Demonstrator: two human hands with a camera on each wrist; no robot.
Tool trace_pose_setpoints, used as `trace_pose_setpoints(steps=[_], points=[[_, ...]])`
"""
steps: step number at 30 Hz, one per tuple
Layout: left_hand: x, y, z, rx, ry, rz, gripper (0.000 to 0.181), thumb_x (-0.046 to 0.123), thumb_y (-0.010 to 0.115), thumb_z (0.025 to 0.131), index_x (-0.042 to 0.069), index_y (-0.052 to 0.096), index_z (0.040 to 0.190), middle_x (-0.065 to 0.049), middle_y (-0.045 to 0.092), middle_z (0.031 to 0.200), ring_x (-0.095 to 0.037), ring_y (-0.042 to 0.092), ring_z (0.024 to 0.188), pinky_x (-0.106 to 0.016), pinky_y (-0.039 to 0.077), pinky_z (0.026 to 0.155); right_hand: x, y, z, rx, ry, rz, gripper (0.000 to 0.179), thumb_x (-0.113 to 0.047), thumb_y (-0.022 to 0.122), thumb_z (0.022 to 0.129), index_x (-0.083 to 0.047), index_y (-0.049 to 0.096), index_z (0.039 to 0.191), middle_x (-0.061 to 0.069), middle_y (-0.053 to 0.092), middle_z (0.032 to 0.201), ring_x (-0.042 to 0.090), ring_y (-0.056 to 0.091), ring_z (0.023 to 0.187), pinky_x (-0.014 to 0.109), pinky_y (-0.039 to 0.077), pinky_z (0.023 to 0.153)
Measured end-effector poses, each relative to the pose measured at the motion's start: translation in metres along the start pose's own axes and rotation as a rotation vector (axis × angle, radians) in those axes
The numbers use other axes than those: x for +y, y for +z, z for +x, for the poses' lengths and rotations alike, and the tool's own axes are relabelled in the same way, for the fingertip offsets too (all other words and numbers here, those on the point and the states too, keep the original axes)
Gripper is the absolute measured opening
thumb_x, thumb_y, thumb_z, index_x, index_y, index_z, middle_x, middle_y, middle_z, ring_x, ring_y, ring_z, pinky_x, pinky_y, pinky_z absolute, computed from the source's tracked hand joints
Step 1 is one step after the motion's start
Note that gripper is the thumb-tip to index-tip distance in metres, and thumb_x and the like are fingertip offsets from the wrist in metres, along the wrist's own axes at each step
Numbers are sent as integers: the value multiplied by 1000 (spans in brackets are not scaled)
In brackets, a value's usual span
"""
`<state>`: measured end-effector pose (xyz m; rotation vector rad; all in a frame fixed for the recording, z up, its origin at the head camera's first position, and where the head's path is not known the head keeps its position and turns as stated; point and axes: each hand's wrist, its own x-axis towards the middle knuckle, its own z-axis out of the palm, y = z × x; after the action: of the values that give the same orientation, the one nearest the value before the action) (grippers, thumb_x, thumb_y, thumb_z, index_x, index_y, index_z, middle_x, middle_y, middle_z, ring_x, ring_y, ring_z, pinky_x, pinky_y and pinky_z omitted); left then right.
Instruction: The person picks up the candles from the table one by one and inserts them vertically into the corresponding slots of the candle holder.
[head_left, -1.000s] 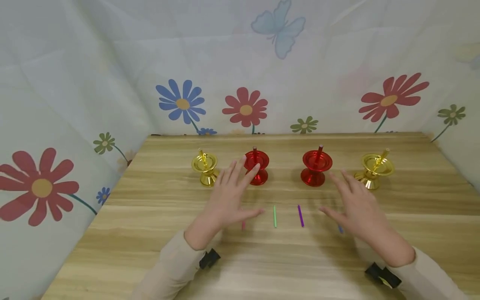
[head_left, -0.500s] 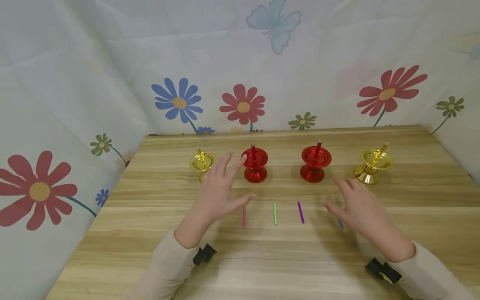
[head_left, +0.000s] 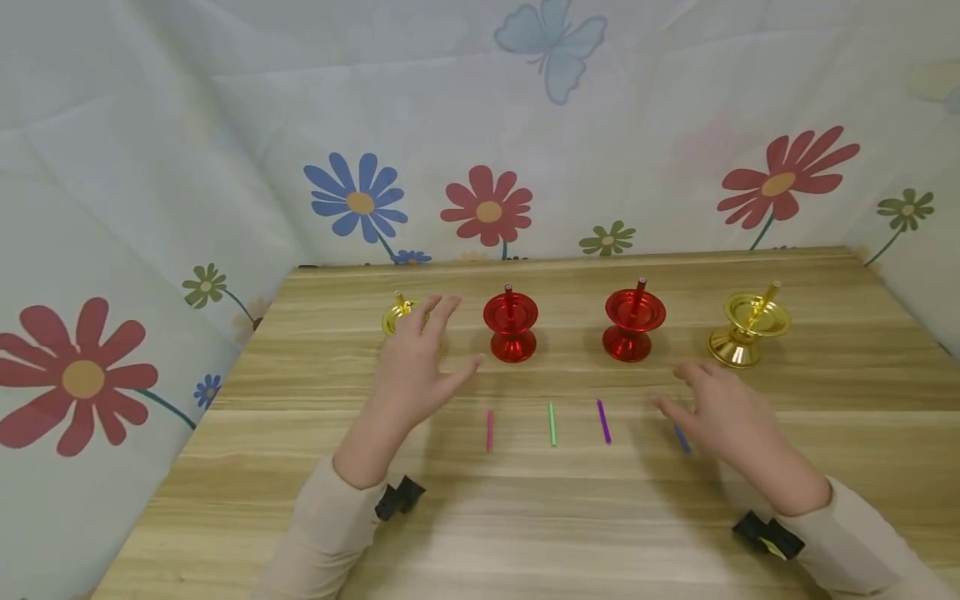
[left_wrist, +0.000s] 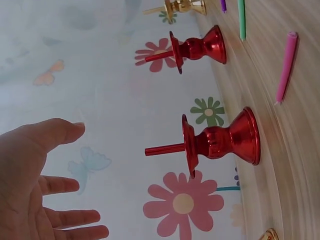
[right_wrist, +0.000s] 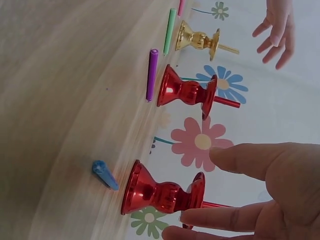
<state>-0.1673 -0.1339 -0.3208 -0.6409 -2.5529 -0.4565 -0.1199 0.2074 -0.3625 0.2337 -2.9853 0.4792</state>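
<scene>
My left hand (head_left: 408, 371) hovers above the table with fingers spread and holds nothing. It partly hides a gold candle holder (head_left: 393, 319) at the far left. Just right of its fingertips stands a red candle holder (head_left: 511, 323). My right hand (head_left: 731, 417), also holding nothing, is over one end of a thin blue candle (head_left: 682, 439). Beyond it are a second red candle holder (head_left: 632, 321) and a gold candle holder (head_left: 742, 337). Between the hands lie thin pink (head_left: 490, 431), green candle (head_left: 552, 425) and purple candle (head_left: 603, 422) sticks, apart from each other.
The candle holders stand upright in a row towards the back of the wooden table (head_left: 525, 525), each with an upright tube. Behind and beside the table hangs a white flowered cloth (head_left: 645, 158). Black wrist cameras (head_left: 400, 498) sit at both cuffs.
My left hand has moved left, away from the left red candle holder, uncovering the pink candle. My right hand has shifted slightly right. The candles and holders stay in place.
</scene>
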Motion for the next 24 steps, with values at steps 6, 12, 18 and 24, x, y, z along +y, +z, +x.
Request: trace_pose_setpoints(steps=[6, 12, 18, 24], points=[[-8, -8, 1, 48, -53, -52, 67, 31, 72, 83, 2, 44, 136, -20, 53, 126, -35, 55, 112, -46, 53, 91, 0, 2, 1, -22, 13, 16, 48, -35, 67, 86, 8, 63, 107, 24, 66, 98, 41, 61, 92, 55, 51, 72], [-18, -13, 3, 65, -133, -78, 63, 30, 70, 85, 0, 45, 134, -20, 54, 124, -35, 55, 112, -47, 52, 92, -1, 3, 1, -32, 4, 24, 43, -32, 68, 85, 7, 64, 100, 21, 66, 90, 38, 62, 85, 52, 51, 68], [-29, -13, 4, 52, -235, -86, 59, 31, 65, 88, -2, 46, 134, -21, 53, 129, -36, 52, 118, -49, 50, 94, 0, 4, 1, -42, 1, 32, 40, -31, 68, 85, 7, 63, 97, 20, 65, 88, 35, 63, 79, 50, 52, 65], [-41, -15, 5, 35, -310, -106, 56, 33, 62, 90, 0, 47, 133, -21, 54, 127, -37, 53, 115, -52, 50, 89, 2, 5, 2, -75, 13, 41, 39, -30, 67, 85, 8, 63, 95, 19, 65, 83, 32, 63, 74, 47, 52, 61]])
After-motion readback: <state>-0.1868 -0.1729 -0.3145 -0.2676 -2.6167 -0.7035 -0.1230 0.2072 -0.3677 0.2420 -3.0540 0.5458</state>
